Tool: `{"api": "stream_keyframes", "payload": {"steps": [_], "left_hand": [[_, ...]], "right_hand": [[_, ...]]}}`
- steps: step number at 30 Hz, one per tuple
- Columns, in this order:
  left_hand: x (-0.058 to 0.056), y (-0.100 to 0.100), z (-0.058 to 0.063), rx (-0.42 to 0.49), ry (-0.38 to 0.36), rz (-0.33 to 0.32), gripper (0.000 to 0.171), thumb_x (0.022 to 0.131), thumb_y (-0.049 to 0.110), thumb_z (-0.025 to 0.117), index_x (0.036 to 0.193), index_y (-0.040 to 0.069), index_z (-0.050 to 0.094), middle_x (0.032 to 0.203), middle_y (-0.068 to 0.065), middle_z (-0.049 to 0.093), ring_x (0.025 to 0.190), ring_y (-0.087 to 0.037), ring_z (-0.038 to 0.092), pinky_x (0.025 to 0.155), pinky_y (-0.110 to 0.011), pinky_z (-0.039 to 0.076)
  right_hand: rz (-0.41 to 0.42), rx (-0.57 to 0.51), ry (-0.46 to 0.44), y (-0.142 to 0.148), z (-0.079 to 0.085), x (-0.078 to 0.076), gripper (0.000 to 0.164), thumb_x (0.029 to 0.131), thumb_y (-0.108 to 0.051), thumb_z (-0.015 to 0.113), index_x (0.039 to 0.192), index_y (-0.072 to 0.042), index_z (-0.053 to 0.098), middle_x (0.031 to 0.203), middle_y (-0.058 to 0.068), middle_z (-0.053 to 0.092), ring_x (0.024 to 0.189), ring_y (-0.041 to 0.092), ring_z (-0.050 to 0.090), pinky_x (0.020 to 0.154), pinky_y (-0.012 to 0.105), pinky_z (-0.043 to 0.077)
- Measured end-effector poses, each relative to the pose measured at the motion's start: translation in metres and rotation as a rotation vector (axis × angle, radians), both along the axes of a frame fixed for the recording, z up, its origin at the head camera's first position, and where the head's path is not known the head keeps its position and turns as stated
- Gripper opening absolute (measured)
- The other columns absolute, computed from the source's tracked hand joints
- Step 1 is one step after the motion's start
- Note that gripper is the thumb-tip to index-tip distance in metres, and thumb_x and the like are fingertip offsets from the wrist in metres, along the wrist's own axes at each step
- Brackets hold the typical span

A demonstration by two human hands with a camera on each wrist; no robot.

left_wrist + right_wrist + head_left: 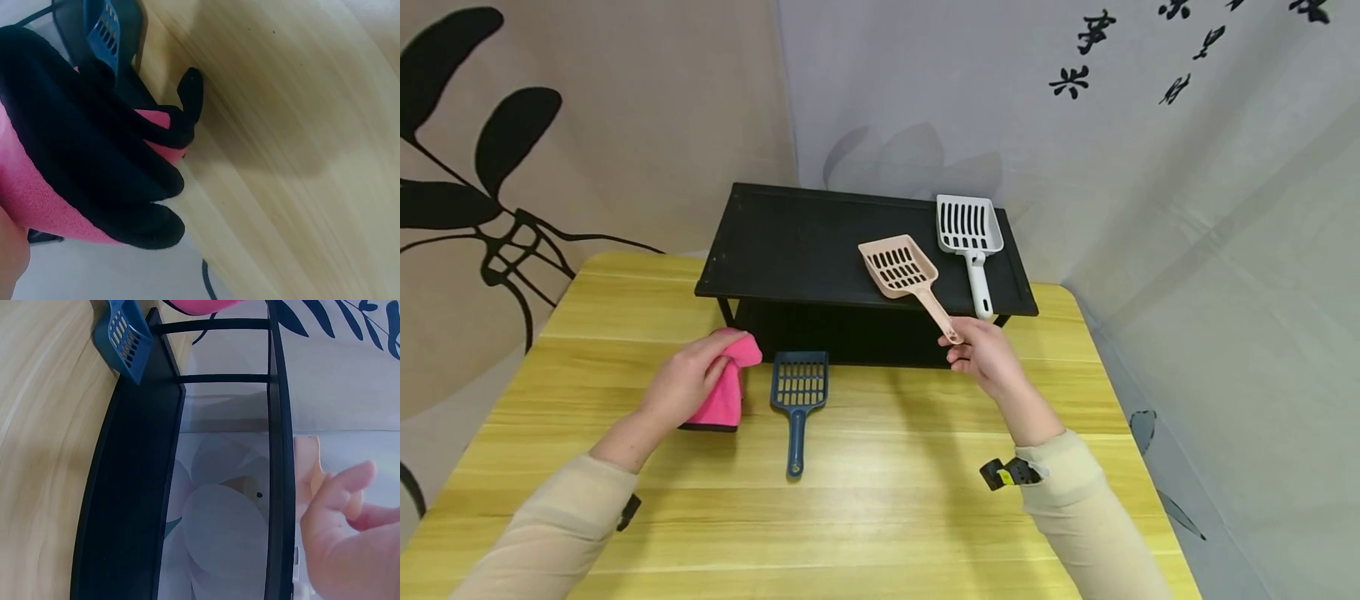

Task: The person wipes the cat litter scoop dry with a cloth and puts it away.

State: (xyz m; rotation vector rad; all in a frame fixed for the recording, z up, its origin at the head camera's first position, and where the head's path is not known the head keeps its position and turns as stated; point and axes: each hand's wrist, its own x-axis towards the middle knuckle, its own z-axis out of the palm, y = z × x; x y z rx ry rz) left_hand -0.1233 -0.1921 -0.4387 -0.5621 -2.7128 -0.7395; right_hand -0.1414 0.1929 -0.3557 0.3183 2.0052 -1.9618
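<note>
My left hand (681, 383) grips a bunched pink cloth (724, 402) with a black underside, left of the blue litter scoop. In the left wrist view the cloth's black folds (94, 169) hide most of the fingers. My right hand (988, 360) pinches the handle end of a beige-pink litter scoop (934, 310), whose slotted head is over the top of the black shelf (820, 250). Right of it, a white litter scoop (978, 283) lies on the shelf top, its handle towards me. The blue litter scoop (797, 442) lies on the table, its head by the lower tier.
The two-tier black shelf stands at the back of the wood-grain table (880, 517), its lower tier (125, 500) close to the tabletop. Behind it hangs a pale cloth backdrop (887, 92) with leaf prints and black characters.
</note>
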Motion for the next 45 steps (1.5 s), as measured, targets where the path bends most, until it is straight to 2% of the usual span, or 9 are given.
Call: {"api": "stream_keyframes", "payload": {"steps": [6, 12, 17, 23, 25, 28, 33, 36, 45], "left_hand": [[0.0, -0.002, 0.0, -0.093, 0.016, -0.057, 0.034, 0.086, 0.003, 0.063, 0.119, 0.005, 0.058, 0.119, -0.02, 0.061, 0.106, -0.038, 0.059, 0.088, -0.054, 0.051], [-0.001, -0.005, -0.004, -0.191, 0.012, -0.103, 0.034, 0.086, 0.004, 0.063, 0.119, -0.004, 0.058, 0.13, -0.023, 0.054, 0.121, -0.041, 0.049, 0.099, -0.054, 0.043], [-0.003, -0.007, -0.012, -0.196, 0.073, -0.13, 0.029, 0.084, 0.003, 0.065, 0.111, -0.004, 0.061, 0.118, -0.022, 0.062, 0.114, -0.039, 0.056, 0.102, -0.056, 0.039], [-0.004, -0.008, -0.019, -0.19, 0.15, -0.165, 0.019, 0.081, 0.003, 0.068, 0.099, 0.001, 0.061, 0.098, -0.016, 0.069, 0.099, -0.034, 0.065, 0.102, -0.056, 0.04], [-0.004, -0.008, -0.019, -0.189, 0.147, -0.167, 0.02, 0.081, 0.003, 0.068, 0.1, 0.001, 0.061, 0.098, -0.016, 0.069, 0.099, -0.034, 0.065, 0.102, -0.056, 0.04], [-0.002, -0.008, -0.019, -0.18, 0.119, -0.155, 0.019, 0.083, 0.003, 0.066, 0.101, 0.0, 0.062, 0.102, -0.016, 0.068, 0.101, -0.034, 0.064, 0.102, -0.056, 0.04], [0.0, -0.009, -0.018, -0.194, 0.106, -0.143, 0.021, 0.083, 0.003, 0.066, 0.103, -0.001, 0.062, 0.104, -0.017, 0.068, 0.102, -0.034, 0.064, 0.102, -0.055, 0.04], [0.001, -0.009, -0.017, -0.201, 0.131, -0.153, 0.022, 0.082, 0.003, 0.067, 0.103, -0.001, 0.062, 0.102, -0.017, 0.068, 0.101, -0.035, 0.064, 0.102, -0.054, 0.041], [0.003, -0.011, -0.021, -0.173, 0.149, -0.155, 0.022, 0.08, 0.001, 0.068, 0.101, -0.001, 0.062, 0.101, -0.018, 0.068, 0.098, -0.035, 0.065, 0.1, -0.056, 0.042]], "right_hand": [[0.034, -0.037, -0.017, 0.002, -0.001, 0.0, 0.033, 0.1, -0.016, 0.04, 0.124, 0.005, 0.044, 0.068, -0.004, 0.053, 0.051, 0.004, 0.043, 0.048, 0.014, 0.037], [0.108, -0.192, -0.062, 0.0, 0.0, -0.004, 0.021, 0.1, -0.012, 0.037, 0.117, -0.003, 0.045, 0.069, -0.005, 0.054, 0.052, 0.005, 0.039, 0.048, 0.016, 0.032], [0.098, -0.302, -0.118, -0.005, 0.002, -0.007, 0.013, 0.101, -0.013, 0.038, 0.106, -0.009, 0.049, 0.07, -0.005, 0.059, 0.055, 0.003, 0.05, 0.052, 0.013, 0.044], [0.061, -0.394, -0.116, -0.011, 0.001, -0.011, 0.021, 0.1, -0.01, 0.039, 0.093, -0.012, 0.058, 0.071, -0.004, 0.063, 0.063, 0.004, 0.059, 0.061, 0.014, 0.052], [0.046, -0.401, -0.118, -0.013, 0.0, -0.012, 0.02, 0.1, -0.008, 0.038, 0.096, -0.01, 0.058, 0.074, -0.003, 0.064, 0.066, 0.005, 0.061, 0.064, 0.015, 0.053], [0.01, -0.389, -0.123, -0.016, 0.0, -0.013, 0.018, 0.1, -0.007, 0.038, 0.113, -0.004, 0.05, 0.076, -0.002, 0.064, 0.068, 0.007, 0.063, 0.067, 0.016, 0.055], [-0.039, -0.378, -0.117, -0.024, 0.001, -0.017, 0.042, 0.099, -0.005, 0.039, 0.139, 0.004, 0.031, 0.078, -0.001, 0.063, 0.07, 0.007, 0.064, 0.069, 0.017, 0.055], [-0.057, -0.377, -0.113, -0.028, 0.002, -0.021, 0.047, 0.098, -0.004, 0.04, 0.143, 0.005, 0.028, 0.078, -0.001, 0.064, 0.07, 0.008, 0.065, 0.068, 0.018, 0.055], [-0.164, -0.377, -0.122, -0.037, 0.003, -0.033, 0.045, 0.097, -0.002, 0.043, 0.141, 0.0, 0.035, 0.081, 0.001, 0.063, 0.07, 0.009, 0.066, 0.067, 0.018, 0.056]]}}
